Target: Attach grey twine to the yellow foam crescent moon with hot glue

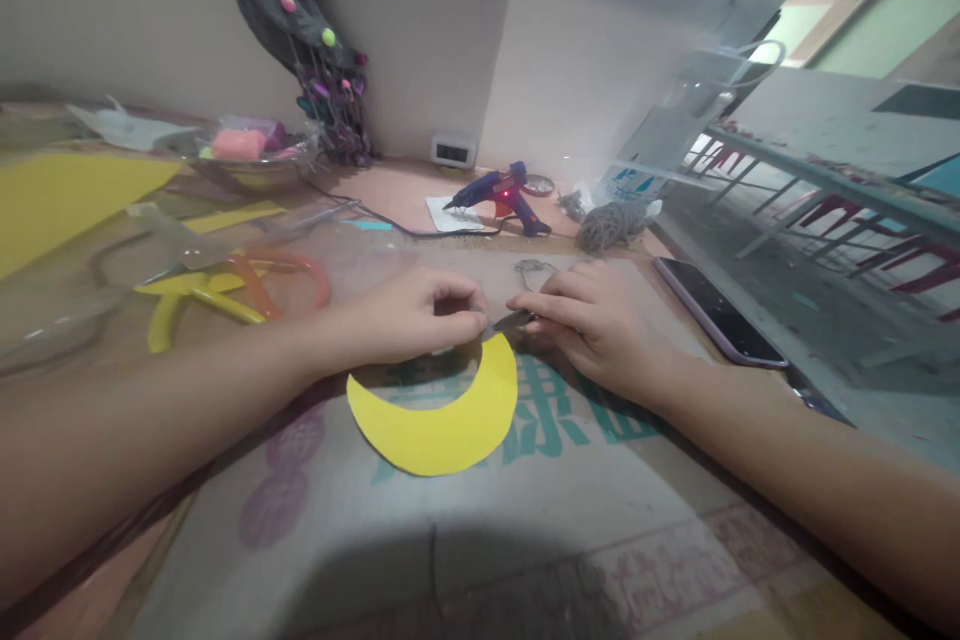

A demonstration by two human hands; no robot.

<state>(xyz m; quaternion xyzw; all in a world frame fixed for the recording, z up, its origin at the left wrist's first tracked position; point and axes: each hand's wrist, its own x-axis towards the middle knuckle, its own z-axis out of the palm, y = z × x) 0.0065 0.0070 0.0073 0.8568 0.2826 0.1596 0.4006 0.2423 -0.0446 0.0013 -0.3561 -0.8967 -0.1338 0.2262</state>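
A yellow crescent moon cutout lies in front of me, its upper right tip at my fingers. My left hand is closed in a pinch at that tip, thumb against forefinger. Close beside it, my right hand pinches a thin dark grey strand that looks like yarn, by the same tip. A loose loop of grey yarn lies just behind the right fingers. Exactly how the strand meets the cutout is hidden by my fingertips.
Behind my hands stand a blue glue gun with a red light and a ball of grey yarn. A phone lies at the right edge. Orange-handled scissors, yellow-handled scissors and a yellow sheet are at left.
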